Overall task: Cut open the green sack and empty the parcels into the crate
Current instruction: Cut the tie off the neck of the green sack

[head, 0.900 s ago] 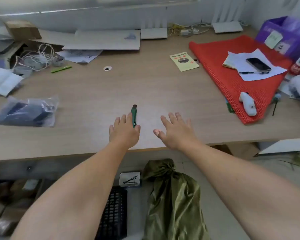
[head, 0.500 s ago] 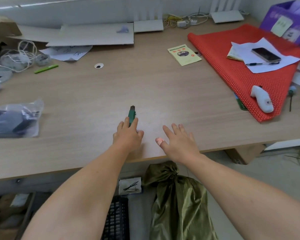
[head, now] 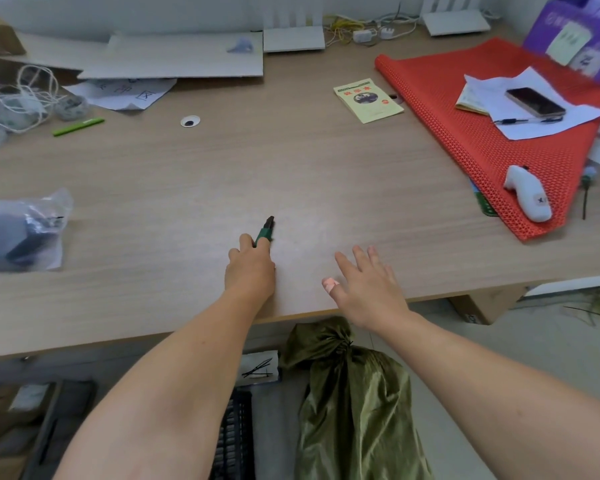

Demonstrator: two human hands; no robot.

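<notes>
The worktop (head: 291, 161) runs wide ahead of and under both my hands, its near edge crossing just behind my wrists. The red mesh mat (head: 471, 133) lies well off to the right of my right hand, carrying papers, a phone (head: 534, 102) and a white handheld device (head: 529, 197). The green sack (head: 354, 403) stands on the floor below the worktop edge, under and between my forearms, neck tied shut at the top. The black crate (head: 234, 441) sits on the floor just left of the sack, mostly hidden behind my left forearm. A clear plastic bag (head: 21, 233) with dark contents lies well to the left of my left hand. My right hand (head: 368, 289) hovers over the worktop, palm down, fingers spread and holding nothing; a pink plaster wraps the thumb tip. My left hand (head: 252, 268) is curled around the green cutter (head: 265, 230), whose dark tip sticks out forward past my fingers.
</notes>
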